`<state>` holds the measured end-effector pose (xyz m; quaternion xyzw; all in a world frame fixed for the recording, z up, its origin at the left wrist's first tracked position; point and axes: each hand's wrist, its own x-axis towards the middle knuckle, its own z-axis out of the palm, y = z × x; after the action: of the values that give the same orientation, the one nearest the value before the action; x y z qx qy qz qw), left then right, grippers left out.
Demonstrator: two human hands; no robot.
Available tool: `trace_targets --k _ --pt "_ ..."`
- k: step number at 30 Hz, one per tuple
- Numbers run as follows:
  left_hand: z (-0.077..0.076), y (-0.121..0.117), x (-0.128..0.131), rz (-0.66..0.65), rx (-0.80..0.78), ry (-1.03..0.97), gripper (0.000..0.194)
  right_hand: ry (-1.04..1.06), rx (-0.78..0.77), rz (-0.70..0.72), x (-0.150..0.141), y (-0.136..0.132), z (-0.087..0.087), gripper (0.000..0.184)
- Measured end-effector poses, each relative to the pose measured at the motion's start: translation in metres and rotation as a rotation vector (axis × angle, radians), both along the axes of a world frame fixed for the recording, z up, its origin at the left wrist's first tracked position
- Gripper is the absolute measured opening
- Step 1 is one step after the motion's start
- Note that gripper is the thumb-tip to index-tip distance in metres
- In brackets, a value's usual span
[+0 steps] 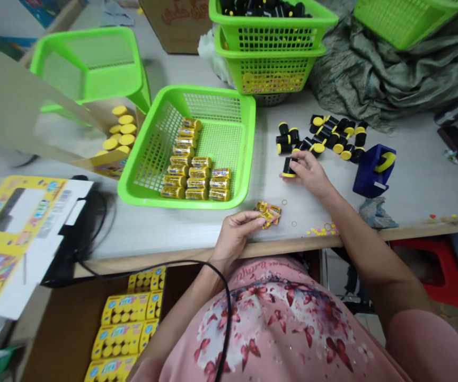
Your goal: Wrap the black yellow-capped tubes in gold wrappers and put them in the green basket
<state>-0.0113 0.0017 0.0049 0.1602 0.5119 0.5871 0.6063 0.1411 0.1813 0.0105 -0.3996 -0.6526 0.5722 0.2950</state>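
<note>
In the head view, our left grip point(240, 232) is clamped on yellow wrappers point(270, 215) near the edge of the bench point(165, 231); our right grip point(310, 172) pinches a black canister point(289, 166) beside loose canisters point(332, 140), right of a green basket point(249, 138).

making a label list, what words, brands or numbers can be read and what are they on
Pink shirt: "me Bu…", rest unclear
Cardboard box: red script, too blurred to read
Flat yellow carton, stacked yellow boxes: print too blurred
Yellow tubes, yellow slips in the left hand: too small
No numbers readable
</note>
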Motion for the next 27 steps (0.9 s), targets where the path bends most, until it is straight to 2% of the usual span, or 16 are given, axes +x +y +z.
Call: trace_targets --k 3,5,7,10,13,19,24,27 --pt "-0.001 0.0 0.0 -0.004 -0.006 -0.018 0.03 0.072 -0.217 0.271 0.02 -0.024 0.017 0.044" --pt "-0.001 0.001 0.001 -0.014 0.003 -0.038 0.029 0.079 -0.236 0.396 0.029 -0.035 0.026 0.047" --pt "-0.001 0.001 0.003 -0.029 0.03 -0.051 0.027 0.069 -0.183 0.458 0.034 -0.041 0.03 0.043" --pt "-0.002 0.001 0.003 -0.046 0.044 -0.044 0.024 0.032 -0.057 0.512 0.034 -0.043 0.031 0.033" --pt "-0.003 0.001 0.004 -0.037 0.035 -0.041 0.023 0.005 0.07 0.553 0.032 -0.043 0.029 0.031" --pt "-0.002 0.005 0.01 -0.066 0.048 -0.078 0.032 -0.066 0.375 0.517 0.028 -0.054 0.034 0.026" --pt "-0.006 0.006 0.016 -0.013 0.052 -0.008 0.028 -0.146 0.508 0.524 0.026 -0.062 0.039 0.024" --pt "-0.007 0.006 0.017 -0.001 0.07 0.023 0.026 -0.216 0.57 0.533 0.027 -0.068 0.04 0.03"
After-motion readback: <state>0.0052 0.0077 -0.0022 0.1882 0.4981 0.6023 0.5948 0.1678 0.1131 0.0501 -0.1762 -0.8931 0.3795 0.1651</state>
